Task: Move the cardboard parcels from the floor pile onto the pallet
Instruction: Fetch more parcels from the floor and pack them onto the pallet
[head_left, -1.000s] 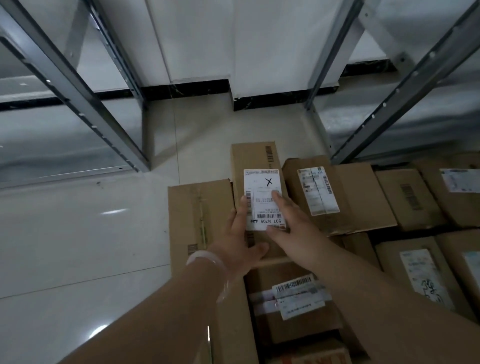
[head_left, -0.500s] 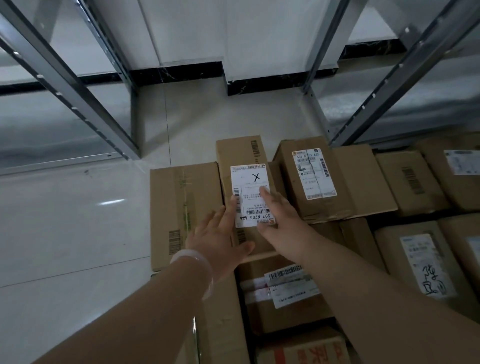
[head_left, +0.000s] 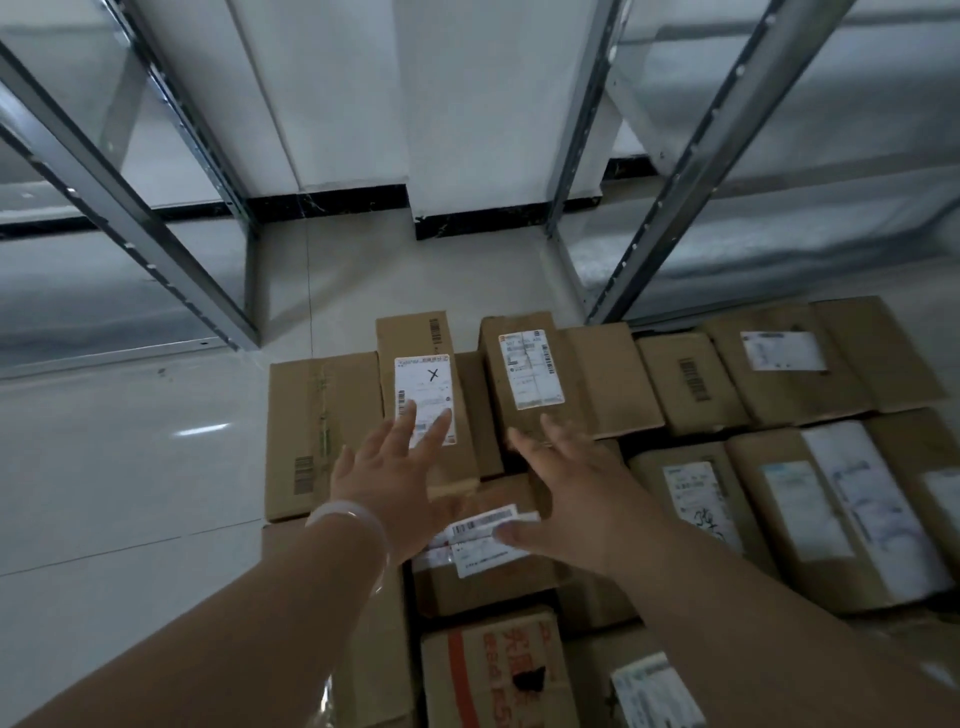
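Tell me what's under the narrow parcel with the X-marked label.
The X-labelled parcel seems to rest on other cardboard parcels: a wide box shows at its left edge, a second box at its right. Anything directly beneath is covered.

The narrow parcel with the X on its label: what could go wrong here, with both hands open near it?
The narrow parcel appears to rest on top of other boxes, and neither the left hand nor the right hand grips it, so it might slide or tip sideways.
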